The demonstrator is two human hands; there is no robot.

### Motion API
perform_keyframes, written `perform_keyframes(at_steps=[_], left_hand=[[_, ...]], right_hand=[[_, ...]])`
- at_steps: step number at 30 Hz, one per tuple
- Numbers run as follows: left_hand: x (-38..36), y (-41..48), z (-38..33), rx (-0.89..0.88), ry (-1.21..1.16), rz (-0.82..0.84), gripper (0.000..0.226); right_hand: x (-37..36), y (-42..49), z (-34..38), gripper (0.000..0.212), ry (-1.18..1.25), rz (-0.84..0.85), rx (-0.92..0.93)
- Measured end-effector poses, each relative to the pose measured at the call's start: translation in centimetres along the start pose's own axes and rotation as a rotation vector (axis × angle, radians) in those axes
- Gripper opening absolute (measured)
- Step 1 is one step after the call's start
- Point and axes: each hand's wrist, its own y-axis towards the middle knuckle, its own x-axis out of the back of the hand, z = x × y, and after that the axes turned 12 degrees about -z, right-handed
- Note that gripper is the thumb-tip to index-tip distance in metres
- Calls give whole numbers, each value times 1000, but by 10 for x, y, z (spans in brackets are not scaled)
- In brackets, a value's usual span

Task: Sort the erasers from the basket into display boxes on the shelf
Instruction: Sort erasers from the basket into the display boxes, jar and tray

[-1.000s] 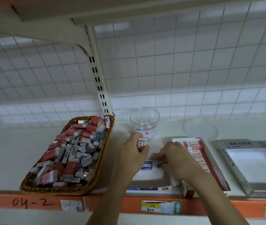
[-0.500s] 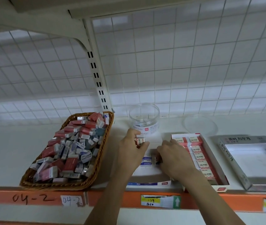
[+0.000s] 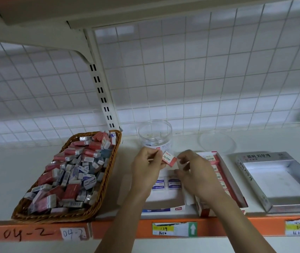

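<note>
The right hand [image 3: 198, 177] has risen to the left hand [image 3: 147, 168]; both pinch the red eraser [image 3: 170, 160] between them.

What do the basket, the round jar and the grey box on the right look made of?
Basket: woven wicker or rattan, with brown, slightly glossy strands visible. Jar: probably clear plastic, since the backing shows through it. Grey box: likely cardboard with a metallic silver print, going by its folded walls and dull sheen.
</note>
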Motion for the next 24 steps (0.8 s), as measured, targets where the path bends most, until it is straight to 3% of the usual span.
perform_keyframes(at_steps=[3,7,11,13,19,24], left_hand=[[-12,-4,2,40,-13,46,5],[-28,-13,-3,19,9,100,9],[-30,-18,-4,-367,398,138,12],[-34,-19,-4,-479,581,160,23],[-44,-27,-3,-572,705,208,26],[-43,-25,-2,-566,705,240,30]], right_hand=[[5,-1,-3,42,88,-68,22],[17,2,-12,23,3,-143,78],[25,5,-33,27,-142,-195,41],[26,4,-42,29,-234,-174,50],[15,1,-52,17,-256,-121,74],[13,4,-45,21,-257,-66,64]])
